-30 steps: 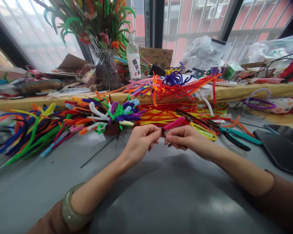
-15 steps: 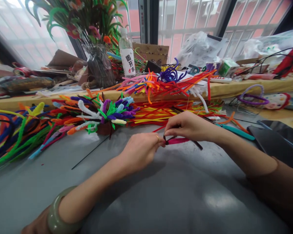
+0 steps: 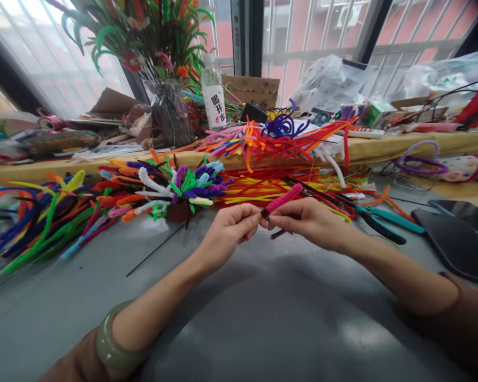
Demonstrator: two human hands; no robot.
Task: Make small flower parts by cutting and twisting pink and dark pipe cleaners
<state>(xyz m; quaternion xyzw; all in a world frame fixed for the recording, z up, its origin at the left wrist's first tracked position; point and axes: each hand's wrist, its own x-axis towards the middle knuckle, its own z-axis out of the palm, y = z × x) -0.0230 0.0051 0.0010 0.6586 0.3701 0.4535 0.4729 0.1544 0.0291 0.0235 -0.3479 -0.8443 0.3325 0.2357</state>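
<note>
Behind the grey table (image 3: 223, 329) are barred windows (image 3: 318, 37). Over the table, toward its far edge, the left hand (image 3: 235, 228) and the right hand (image 3: 305, 220) pinch the pink stem (image 3: 283, 197) at its dark lower end. I judge the step is winding the dark strip (image 3: 278, 234) there, though the grip partly hides it; the next move calls for a steady pinch.

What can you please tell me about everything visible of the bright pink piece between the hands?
The pink piece is a short, slim rod, fuzzy like pipe-cleaner pile, with a blunt upper end. It slants up to the right in the picture, above the gray tabletop. A dark brown strand appears to be wound at its lower end. There the fingertips of the left hand and right hand meet, partly hiding that end; the upper end is free.
</note>
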